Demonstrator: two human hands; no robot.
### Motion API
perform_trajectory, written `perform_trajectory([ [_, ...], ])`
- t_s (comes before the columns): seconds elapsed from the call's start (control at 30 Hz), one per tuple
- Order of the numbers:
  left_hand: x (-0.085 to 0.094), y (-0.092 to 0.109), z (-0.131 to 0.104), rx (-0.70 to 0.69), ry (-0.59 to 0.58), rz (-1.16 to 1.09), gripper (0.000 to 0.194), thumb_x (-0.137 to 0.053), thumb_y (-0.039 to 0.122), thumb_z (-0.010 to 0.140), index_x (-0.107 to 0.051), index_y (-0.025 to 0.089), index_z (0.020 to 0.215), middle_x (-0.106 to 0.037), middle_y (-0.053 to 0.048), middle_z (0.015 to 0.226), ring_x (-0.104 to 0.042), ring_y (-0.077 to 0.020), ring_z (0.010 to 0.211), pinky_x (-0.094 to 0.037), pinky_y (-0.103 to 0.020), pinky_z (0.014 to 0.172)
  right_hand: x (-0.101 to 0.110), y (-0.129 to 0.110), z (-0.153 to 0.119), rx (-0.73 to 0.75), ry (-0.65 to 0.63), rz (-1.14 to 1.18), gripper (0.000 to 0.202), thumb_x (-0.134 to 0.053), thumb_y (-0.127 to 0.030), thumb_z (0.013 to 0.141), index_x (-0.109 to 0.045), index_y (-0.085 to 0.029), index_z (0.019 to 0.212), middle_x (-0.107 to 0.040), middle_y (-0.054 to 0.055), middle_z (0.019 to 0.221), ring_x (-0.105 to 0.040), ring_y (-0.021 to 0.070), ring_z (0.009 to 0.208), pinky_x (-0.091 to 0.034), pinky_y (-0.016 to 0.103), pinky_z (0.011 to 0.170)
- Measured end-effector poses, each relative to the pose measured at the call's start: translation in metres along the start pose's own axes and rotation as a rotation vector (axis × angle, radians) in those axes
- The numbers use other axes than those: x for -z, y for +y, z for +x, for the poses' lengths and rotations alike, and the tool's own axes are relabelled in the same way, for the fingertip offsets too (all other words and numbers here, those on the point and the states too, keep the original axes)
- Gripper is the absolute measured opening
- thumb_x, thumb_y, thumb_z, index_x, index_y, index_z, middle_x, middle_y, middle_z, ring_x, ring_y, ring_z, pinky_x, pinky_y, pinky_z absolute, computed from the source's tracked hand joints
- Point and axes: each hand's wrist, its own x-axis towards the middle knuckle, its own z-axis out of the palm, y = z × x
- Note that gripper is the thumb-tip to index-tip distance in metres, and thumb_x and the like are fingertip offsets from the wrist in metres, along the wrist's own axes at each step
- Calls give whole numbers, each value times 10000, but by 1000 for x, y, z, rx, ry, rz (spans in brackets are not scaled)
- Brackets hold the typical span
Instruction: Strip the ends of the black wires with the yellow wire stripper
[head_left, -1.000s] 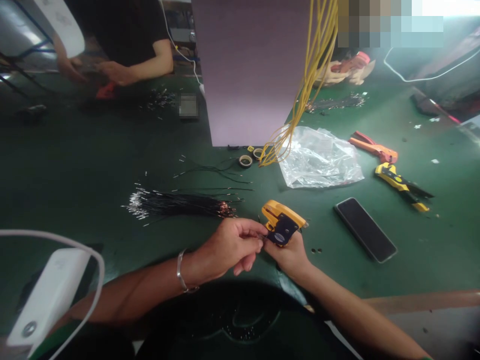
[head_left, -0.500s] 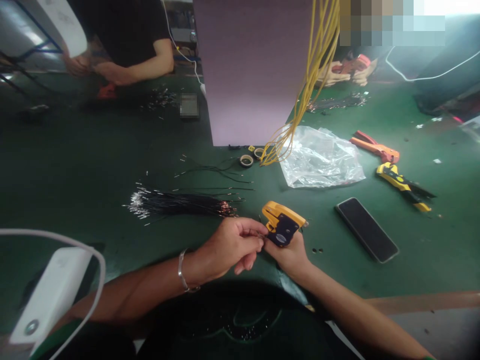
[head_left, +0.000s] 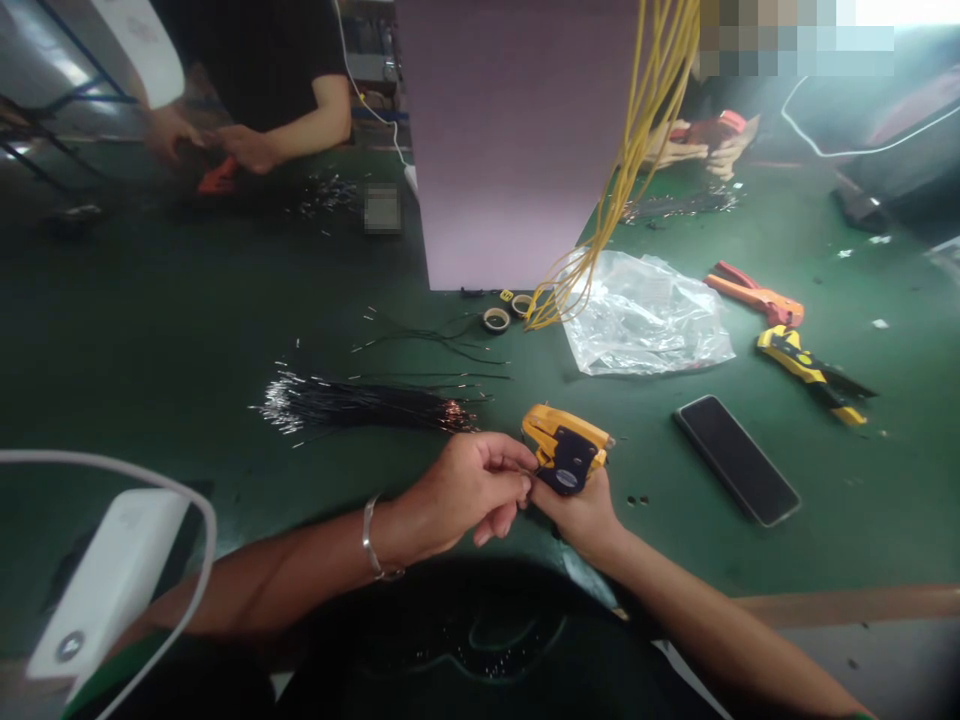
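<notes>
My right hand (head_left: 581, 510) is wrapped round a yellow and black hand tool (head_left: 568, 447), its head tilted up to the left. Thumb and fingers pinched, my left hand (head_left: 480, 490) is right beside the tool's jaws; what it pinches is too small to make out, perhaps a thin wire end. Behind my left hand a bundle of black wires (head_left: 367, 403) lies on the green table, with silvery tips at its left end and coppery ones at its right. A few loose black wires (head_left: 435, 335) lie behind the bundle.
A pink panel (head_left: 510, 150) stands ahead, with yellow wires (head_left: 622, 190) hanging beside it. Rightward lie a plastic bag (head_left: 649, 315), orange pliers (head_left: 757, 298), yellow-black pliers (head_left: 806, 370) and a phone (head_left: 739, 460). Two people's hands (head_left: 251, 148) work across the table. A white device (head_left: 112, 580) is at left.
The yellow tool has tilted slightly in my right hand, and its jaw parts have shifted. Across the table at left, a person's hands and red tool have moved a little. The view has shifted slightly.
</notes>
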Motion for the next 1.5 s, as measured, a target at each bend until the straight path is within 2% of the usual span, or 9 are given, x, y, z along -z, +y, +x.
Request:
perform_trajectory([
  [0.17, 0, 3, -1, 32, -5, 27, 155, -536, 74, 718, -582, 131, 855, -513, 89, 436, -379, -29, 282, -251, -153, 280, -1, -1, 0, -29, 12, 43, 43, -644, -167, 621, -621, -195, 599, -613, -18, 484, -546, 140, 421, -480, 261, 425],
  [0.37, 2, 2, 1, 18, 5, 33, 139, -542, 78, 731, -594, 131, 848, -531, 74, 449, -370, -31, 286, -234, -165, 289, 0, 3, 4, -85, -1, 30, 85, -645, -179, 626, -597, -195, 557, -593, -17, 454, -535, 137, 401, -458, 259, 412],
  [0.6, 14, 1, 7, -53, 50, 92, 112, -582, 149, 746, -612, 127, 851, -513, 60, 416, -361, -41, 305, -244, -167, 312, 7, 3, 10, -95, -107, 74, 161, -720, -311, 716, -646, -183, 653, -668, 25, 545, -617, 175, 514, -521, 313, 550],
  [0.77, 27, 7, 13, -108, 166, 156, 155, -621, 160, 684, -660, 121, 829, -569, 21, 560, -438, -51, 408, -261, -172, 343, 12, 1, 10, -158, -201, 261, 165, -769, -298, 712, -660, -182, 755, -693, 26, 626, -655, 194, 583, -540, 340, 616],
  [1.0, 44, 26, 10, -224, 238, 296, 151, -635, 198, 681, -701, 132, 800, -553, 31, 569, -388, -48, 465, -269, -186, 419, 19, -2, 11, -234, -394, 392, 164, -785, -245, 720, -666, -169, 803, -696, 31, 698, -670, 191, 660, -534, 344, 677],
  [1.1, 48, 30, 9, -253, 235, 412, 157, -621, 210, 694, -714, 139, 798, -619, 5, 649, -433, -64, 516, -308, -199, 461, 20, -2, 10, -254, -482, 386, 173, -777, -241, 736, -663, -159, 837, -705, 42, 716, -669, 189, 675, -527, 341, 685],
  [1.27, 50, 28, 11, -302, 158, 516, 136, -599, 181, 705, -709, 142, 774, -677, -16, 733, -578, -113, 687, -435, -233, 639, 22, 3, 8, -270, -567, 359, 174, -767, -248, 756, -662, -157, 860, -724, 54, 731, -668, 188, 685, -516, 335, 686],
  [1.5, 52, 27, 11, -316, 113, 580, 140, -576, 164, 717, -700, 147, 779, -688, -12, 744, -605, -120, 694, -465, -246, 661, 21, 4, 8, -295, -633, 359, 160, -764, -257, 760, -666, -156, 838, -720, 56, 733, -666, 192, 687, -507, 331, 679],
])
